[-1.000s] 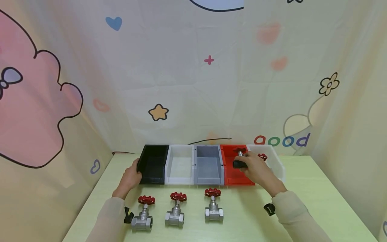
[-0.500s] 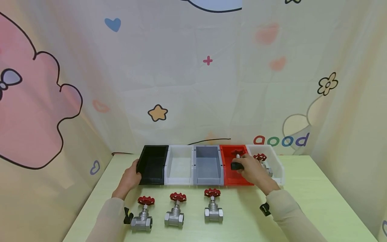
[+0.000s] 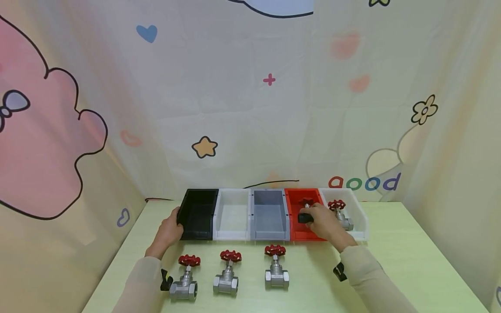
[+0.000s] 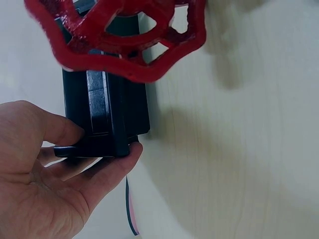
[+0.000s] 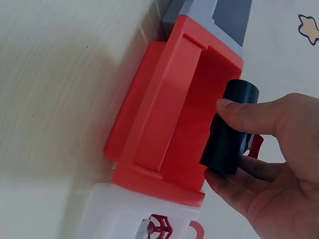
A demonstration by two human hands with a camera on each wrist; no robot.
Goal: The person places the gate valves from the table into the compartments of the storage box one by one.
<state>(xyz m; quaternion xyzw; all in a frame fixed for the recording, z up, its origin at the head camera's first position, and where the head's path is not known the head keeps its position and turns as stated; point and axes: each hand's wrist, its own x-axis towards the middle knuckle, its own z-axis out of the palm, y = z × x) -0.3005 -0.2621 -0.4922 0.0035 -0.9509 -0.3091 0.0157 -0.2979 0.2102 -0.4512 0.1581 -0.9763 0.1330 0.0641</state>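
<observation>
My left hand (image 3: pixel 168 230) grips the left side wall of the black bin (image 3: pixel 198 217). The left wrist view has the thumb inside the wall and fingers outside it. Over the red bin (image 5: pixel 167 109), my right hand (image 3: pixel 325 221) holds a valve with a black tubular body (image 5: pixel 230 134). Thumb and fingers pinch that body; the valve's red handwheel (image 3: pixel 306 201) points to the back, and the palm hides part of it in the right wrist view. Whether the valve touches the bin floor I cannot tell.
Steel gate valves with red handwheels lie on the table in front of the bins: left (image 3: pixel 184 287), middle (image 3: pixel 226 280), right (image 3: pixel 276 276). Another steel valve (image 3: pixel 343 219) lies in the right-hand white bin. A white bin (image 3: pixel 233 217) and grey bin (image 3: pixel 270 217) stand mid-row.
My right hand has moved slightly left and down with the black valve, deeper into the red bin. More of the steel valve in the white bin now shows. My left hand stays put.
</observation>
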